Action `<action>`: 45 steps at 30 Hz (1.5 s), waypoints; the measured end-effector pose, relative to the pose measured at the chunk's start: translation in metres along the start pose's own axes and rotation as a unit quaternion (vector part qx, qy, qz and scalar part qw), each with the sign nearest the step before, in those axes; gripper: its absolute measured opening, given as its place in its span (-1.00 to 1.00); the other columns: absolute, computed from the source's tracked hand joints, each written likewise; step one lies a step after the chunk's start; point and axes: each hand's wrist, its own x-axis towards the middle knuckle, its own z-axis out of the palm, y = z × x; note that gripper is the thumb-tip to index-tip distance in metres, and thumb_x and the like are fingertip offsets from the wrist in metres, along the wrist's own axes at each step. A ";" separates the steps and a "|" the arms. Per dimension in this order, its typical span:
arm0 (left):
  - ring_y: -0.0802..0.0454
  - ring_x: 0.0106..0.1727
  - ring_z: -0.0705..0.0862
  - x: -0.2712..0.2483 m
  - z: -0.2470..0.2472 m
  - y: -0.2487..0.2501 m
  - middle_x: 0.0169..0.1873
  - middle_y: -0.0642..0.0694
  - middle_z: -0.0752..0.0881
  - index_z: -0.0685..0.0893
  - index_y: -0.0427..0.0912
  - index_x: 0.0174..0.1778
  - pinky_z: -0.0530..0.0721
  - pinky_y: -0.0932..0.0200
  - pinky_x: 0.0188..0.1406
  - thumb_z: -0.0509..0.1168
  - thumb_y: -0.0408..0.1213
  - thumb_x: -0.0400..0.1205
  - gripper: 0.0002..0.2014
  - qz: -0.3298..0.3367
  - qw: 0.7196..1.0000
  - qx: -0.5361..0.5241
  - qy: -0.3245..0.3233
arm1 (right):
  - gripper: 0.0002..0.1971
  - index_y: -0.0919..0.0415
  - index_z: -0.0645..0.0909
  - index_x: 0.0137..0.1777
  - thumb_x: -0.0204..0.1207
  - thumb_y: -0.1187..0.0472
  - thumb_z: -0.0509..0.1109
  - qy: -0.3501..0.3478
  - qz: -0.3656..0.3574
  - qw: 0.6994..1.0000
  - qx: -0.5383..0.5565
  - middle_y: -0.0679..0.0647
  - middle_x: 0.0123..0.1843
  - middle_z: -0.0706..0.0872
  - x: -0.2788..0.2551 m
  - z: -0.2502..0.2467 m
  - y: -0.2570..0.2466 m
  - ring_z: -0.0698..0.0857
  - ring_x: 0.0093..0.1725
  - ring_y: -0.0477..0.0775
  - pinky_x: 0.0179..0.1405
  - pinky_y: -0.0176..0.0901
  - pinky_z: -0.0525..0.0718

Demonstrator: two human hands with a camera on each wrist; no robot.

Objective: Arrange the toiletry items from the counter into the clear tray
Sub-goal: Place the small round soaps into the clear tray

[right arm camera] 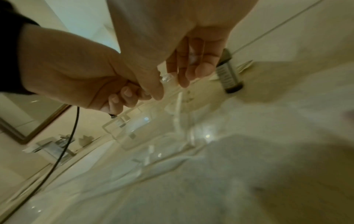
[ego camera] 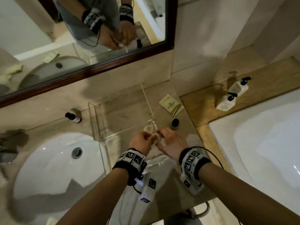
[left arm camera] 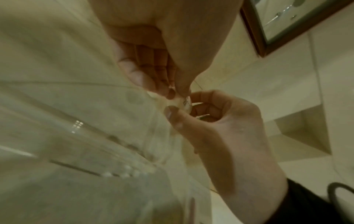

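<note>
Marble counter [ego camera: 48, 109] carries clear tray [ego camera: 97, 120], two small dark-capped bottles [ego camera: 73, 117] [ego camera: 175, 123], sachet [ego camera: 171, 105].

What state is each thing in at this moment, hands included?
Left hand: pinching the small white item.
Right hand: also gripping it.
Small white item: held between both hands, off the counter.
Clear tray: upright, nothing visibly inside.
Dark-capped bottle: standing beside the tray.
Sachet: flat on the counter.
Pump bottles: upright, untouched.

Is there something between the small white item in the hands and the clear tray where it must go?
Only the tray's own near wall. Both hands, left hand and right hand, pinch the small white item beside the clear tray's near right corner; nothing visible lies inside the tray.
</note>
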 end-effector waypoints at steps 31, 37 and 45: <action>-0.03 -0.20 0.83 0.082 -0.006 -0.092 -0.32 -0.02 0.84 0.82 -0.02 -0.23 0.82 -0.05 -0.04 0.36 0.24 0.07 -0.49 -0.146 0.967 -0.191 0.087 | -0.54 0.14 0.38 0.35 0.45 0.24 0.36 -0.069 0.003 0.995 -0.074 0.12 0.34 0.53 0.068 0.045 -0.046 0.63 0.16 0.22 0.07 0.04 0.63; -0.16 -0.25 0.83 0.043 -0.028 -0.065 -0.24 -0.22 0.83 0.72 -0.11 -0.20 0.82 -0.15 -0.11 0.47 -0.07 0.34 -0.77 -0.125 0.967 -0.212 0.064 | -0.62 0.16 0.45 0.34 0.53 0.11 0.28 -0.047 -0.004 0.999 -0.022 0.10 0.30 0.57 0.054 0.039 -0.044 0.64 0.13 0.22 0.03 0.01 0.63; 0.00 -0.38 0.71 0.008 -0.027 -0.038 -0.15 -0.20 0.74 0.62 -0.27 0.03 0.77 0.02 -0.30 0.36 -0.32 0.61 -0.86 -0.069 0.978 -0.197 0.017 | -0.90 0.18 0.64 -0.13 0.45 0.17 0.47 0.123 0.108 0.985 0.059 0.02 -0.21 0.67 -0.012 0.004 0.001 0.63 -0.24 0.03 -0.23 -0.22 0.56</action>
